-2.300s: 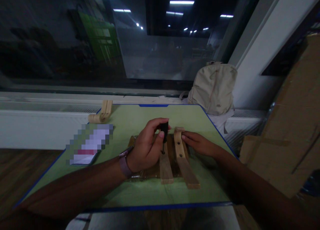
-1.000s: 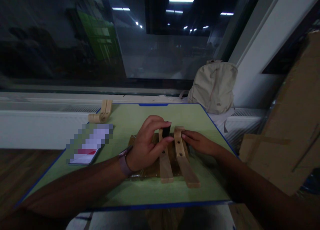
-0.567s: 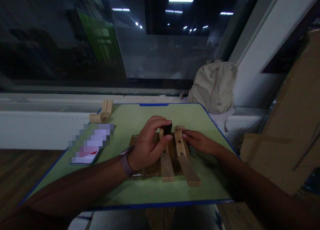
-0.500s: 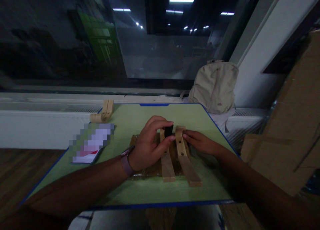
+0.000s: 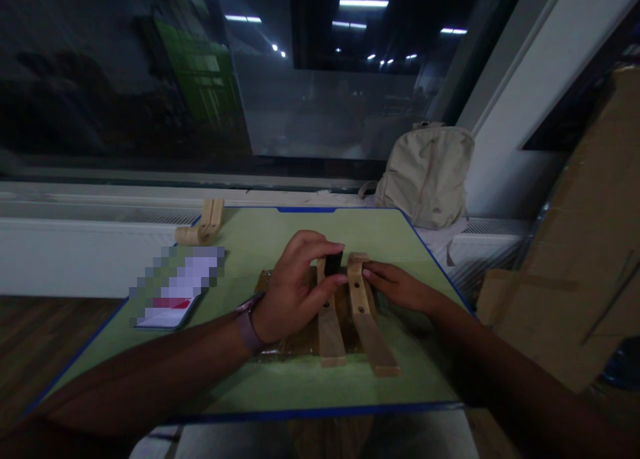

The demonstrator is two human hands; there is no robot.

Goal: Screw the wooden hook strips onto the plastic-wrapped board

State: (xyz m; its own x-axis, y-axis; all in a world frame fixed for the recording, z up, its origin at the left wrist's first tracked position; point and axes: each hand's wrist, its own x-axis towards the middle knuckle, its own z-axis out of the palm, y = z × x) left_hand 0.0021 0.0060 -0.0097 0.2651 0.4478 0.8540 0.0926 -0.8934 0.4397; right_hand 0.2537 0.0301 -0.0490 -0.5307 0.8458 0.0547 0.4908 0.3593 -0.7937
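The left hand (image 5: 290, 291) is holding a black handle (image 5: 333, 264) at the left wood piece (image 5: 331, 339). The right hand (image 5: 397, 286) is touching the right wood piece (image 5: 373, 339); I cannot tell its grip. The 2 pieces are lying on a brown pad (image 5: 300, 344) on the counter (image 5: 250, 392).

I can't read any words or numbers from over here. The beige cloth backpack (image 5: 425, 176) has a tiny mark (image 5: 437, 211) low on its front, too small for me to make out. Blocky squares cover most of the flat, pale purple and red slab (image 5: 180, 289), so I can't read that either.
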